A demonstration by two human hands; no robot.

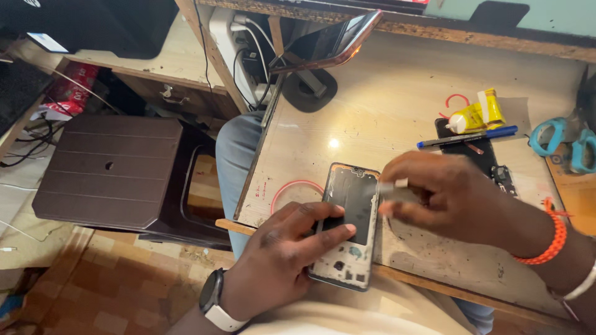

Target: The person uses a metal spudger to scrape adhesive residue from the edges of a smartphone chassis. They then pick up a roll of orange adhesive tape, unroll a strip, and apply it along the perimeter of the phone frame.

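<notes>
Left hand, a watch on its wrist, lies on an opened phone frame at the near edge of the wooden tabletop, fingers spread and pressing its dark inner face, thumb along the left rim. Right hand, with an orange band at the wrist, is pinched shut on a small pale tool whose tip meets the frame's right edge. Farther back lie a yellow glue tube, a blue pen and blue-handled scissors; another phone stands tilted on a stand.
</notes>
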